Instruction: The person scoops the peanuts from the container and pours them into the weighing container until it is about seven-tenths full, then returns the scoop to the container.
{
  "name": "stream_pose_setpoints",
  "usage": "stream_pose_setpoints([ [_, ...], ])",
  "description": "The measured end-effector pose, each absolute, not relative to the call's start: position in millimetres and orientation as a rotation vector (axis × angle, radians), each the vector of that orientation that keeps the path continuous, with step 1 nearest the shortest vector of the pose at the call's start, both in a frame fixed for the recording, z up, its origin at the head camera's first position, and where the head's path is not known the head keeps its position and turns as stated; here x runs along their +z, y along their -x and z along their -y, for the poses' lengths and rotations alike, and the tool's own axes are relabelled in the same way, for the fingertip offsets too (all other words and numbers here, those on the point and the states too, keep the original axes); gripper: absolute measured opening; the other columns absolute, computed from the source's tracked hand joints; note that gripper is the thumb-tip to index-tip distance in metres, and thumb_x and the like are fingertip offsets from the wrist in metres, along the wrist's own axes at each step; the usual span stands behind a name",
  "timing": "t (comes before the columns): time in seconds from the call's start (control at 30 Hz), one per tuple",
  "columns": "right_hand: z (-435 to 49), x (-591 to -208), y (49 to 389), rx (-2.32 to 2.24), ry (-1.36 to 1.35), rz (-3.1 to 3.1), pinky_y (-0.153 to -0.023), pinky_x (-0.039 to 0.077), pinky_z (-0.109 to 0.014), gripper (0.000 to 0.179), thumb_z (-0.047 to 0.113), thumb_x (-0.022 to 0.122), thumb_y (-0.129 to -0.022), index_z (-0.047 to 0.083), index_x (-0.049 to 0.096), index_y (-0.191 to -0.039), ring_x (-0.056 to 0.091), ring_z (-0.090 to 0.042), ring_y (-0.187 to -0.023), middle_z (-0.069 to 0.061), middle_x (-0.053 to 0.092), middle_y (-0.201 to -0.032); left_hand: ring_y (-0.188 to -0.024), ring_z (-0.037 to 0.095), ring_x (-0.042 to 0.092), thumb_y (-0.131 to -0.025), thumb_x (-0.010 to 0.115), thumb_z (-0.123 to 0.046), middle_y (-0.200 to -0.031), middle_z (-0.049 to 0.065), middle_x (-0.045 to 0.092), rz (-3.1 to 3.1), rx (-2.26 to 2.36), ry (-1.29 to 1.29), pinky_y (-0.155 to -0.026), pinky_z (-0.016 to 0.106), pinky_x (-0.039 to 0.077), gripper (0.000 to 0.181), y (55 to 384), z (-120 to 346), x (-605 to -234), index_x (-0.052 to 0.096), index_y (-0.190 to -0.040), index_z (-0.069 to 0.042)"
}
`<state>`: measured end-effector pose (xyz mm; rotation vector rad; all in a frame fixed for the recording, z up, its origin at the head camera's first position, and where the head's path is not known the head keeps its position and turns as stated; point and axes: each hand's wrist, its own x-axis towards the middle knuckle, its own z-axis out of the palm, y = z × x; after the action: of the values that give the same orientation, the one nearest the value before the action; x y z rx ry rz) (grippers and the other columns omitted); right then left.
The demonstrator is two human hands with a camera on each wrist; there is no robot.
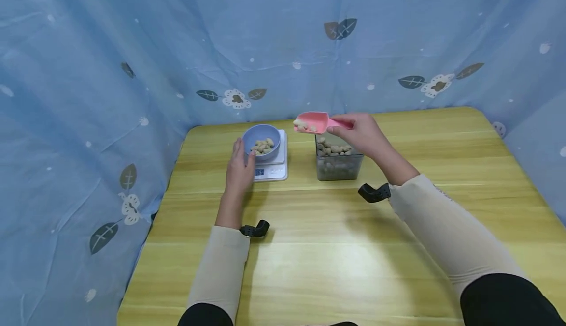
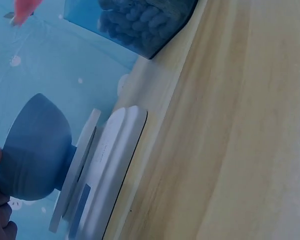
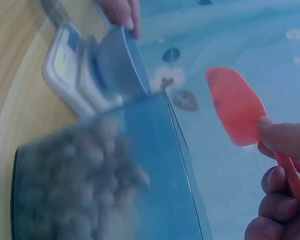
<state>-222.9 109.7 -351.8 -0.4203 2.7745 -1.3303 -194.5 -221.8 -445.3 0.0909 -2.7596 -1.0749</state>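
My left hand (image 1: 238, 168) holds the side of a blue bowl (image 1: 260, 132), with the thumb and fingers at its rim. Several unshelled peanuts (image 1: 264, 145) lie in the bowl, which stands on a white kitchen scale (image 1: 277, 171) with a lit display. My right hand (image 1: 360, 132) grips the handle of a pink scoop (image 1: 316, 117), thumb on top. A few peanuts sit toward the scoop's front edge. The scoop is raised between the bowl and a clear, dark-tinted container (image 1: 338, 171) holding many peanuts; its blade shows sideways in the right wrist view (image 3: 235, 107).
All of it stands on a wood-grain table (image 1: 309, 247). A blue curtain (image 1: 283, 36) with leaf and flower prints hangs right behind the table's back edge and along the left side. Black wrist mounts (image 1: 373, 193) stick out from both sleeves.
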Motion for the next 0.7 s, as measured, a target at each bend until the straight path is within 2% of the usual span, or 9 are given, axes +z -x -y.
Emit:
stream_pose_setpoints([
  [0.2,-64,-349,233,-1.260,0.466,-2.746,-0.073,0.047,-0.033,0.043,0.041,0.065,-0.087,0.021,0.063,-0.125,0.057,-0.018,-0.093,-0.003,0.063,-0.123,-0.145,0.023,0.011,-0.099,0.040,-0.038,-0.158,0.004,0.012,2.744,-1.093,-0.103,-0.119,0.041,0.014,0.062,194,222,-445,0.021,-0.149,-0.006],
  [0.37,-38,-356,234,-1.129,0.514,-2.796,-0.059,0.043,-0.031,0.037,0.034,0.064,-0.089,0.020,0.065,-0.123,0.053,-0.020,-0.069,-0.002,0.069,-0.109,-0.145,0.022,0.013,-0.099,0.039,-0.039,-0.158,0.005,0.013,2.754,-1.096,-0.108,-0.119,0.040,0.015,0.063,194,218,-448,0.021,-0.149,-0.006],
  [0.43,-30,-359,232,-1.036,0.546,-2.854,-0.056,0.043,-0.032,0.036,0.032,0.064,-0.090,0.019,0.065,-0.123,0.052,-0.020,-0.066,-0.002,0.070,-0.105,-0.145,0.022,0.013,-0.099,0.039,-0.039,-0.158,0.005,0.012,2.761,-1.096,-0.105,-0.119,0.040,0.015,0.063,193,217,-449,0.020,-0.150,-0.006],
  [0.6,-11,-363,226,-0.703,0.718,-3.087,-0.061,0.051,-0.036,0.031,0.030,0.063,-0.090,0.020,0.067,-0.119,0.062,-0.021,-0.083,-0.005,0.069,-0.101,-0.145,0.020,0.013,-0.099,0.039,-0.040,-0.158,0.005,0.013,2.759,-1.091,-0.115,-0.119,0.038,0.014,0.063,192,219,-447,0.020,-0.150,-0.008],
  [0.63,-8,-363,225,-0.645,0.775,-3.138,-0.060,0.051,-0.037,0.028,0.028,0.063,-0.090,0.020,0.069,-0.116,0.062,-0.022,-0.083,-0.006,0.068,-0.097,-0.145,0.020,0.013,-0.099,0.039,-0.040,-0.158,0.004,0.013,2.755,-1.093,-0.119,-0.119,0.038,0.015,0.063,192,220,-447,0.020,-0.150,-0.008],
  [0.7,-1,-365,223,-0.553,0.896,-3.222,-0.052,0.048,-0.035,0.023,0.022,0.062,-0.090,0.020,0.071,-0.112,0.058,-0.022,-0.072,-0.005,0.063,-0.085,-0.145,0.020,0.013,-0.099,0.039,-0.040,-0.158,0.004,0.013,2.750,-1.095,-0.124,-0.119,0.038,0.014,0.063,193,222,-446,0.020,-0.150,-0.008],
])
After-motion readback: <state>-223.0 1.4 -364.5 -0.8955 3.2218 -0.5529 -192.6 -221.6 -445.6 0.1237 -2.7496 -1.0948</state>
